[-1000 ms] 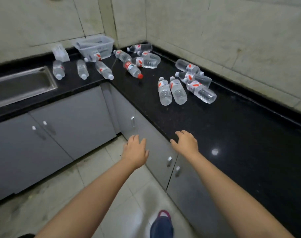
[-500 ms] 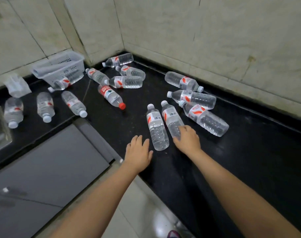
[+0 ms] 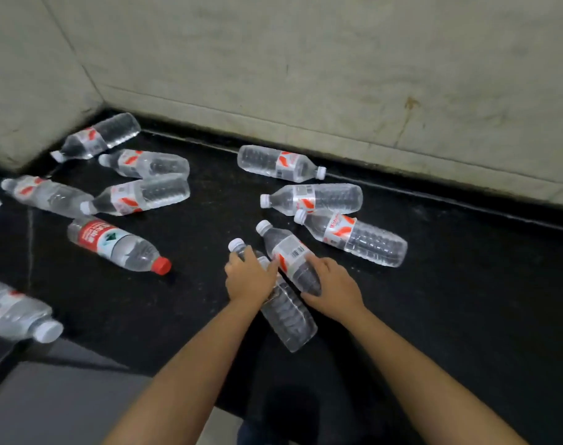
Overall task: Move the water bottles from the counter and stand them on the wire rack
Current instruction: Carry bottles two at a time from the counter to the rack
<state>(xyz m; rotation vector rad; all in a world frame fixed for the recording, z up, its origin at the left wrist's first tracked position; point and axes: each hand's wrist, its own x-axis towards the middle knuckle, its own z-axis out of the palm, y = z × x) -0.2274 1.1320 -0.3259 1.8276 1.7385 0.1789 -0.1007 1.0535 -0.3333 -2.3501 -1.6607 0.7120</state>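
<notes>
Both hands are down on a pair of clear bottles lying side by side on the black counter (image 3: 466,316). The left hand (image 3: 249,277) curls over the neck and shoulder of the near bottle (image 3: 286,313), whose white cap pokes out past the fingers. The right hand (image 3: 333,284) wraps the lower body of the far bottle (image 3: 288,252), thumb across it, barcode label showing just above the grip. The two bottles touch along their lengths and both lie flat on the counter.

Taking the far bottle as the landmark: just to its right lies a labelled bottle (image 3: 354,236), cap close to the landmark's cap — close enough to crowd that side. Behind that one sits another bottle (image 3: 312,197), and further back, near the wall (image 3: 338,75), a third (image 3: 280,163). Well to the left of the landmark lies a red-capped bottle (image 3: 116,244) with a red label, apart from the hands. Beyond it, toward the corner, a cluster of four bottles (image 3: 142,194) lies partly touching. At the far left edge — nearer the counter's front — one more bottle (image 3: 17,314) shows, blurred.
</notes>
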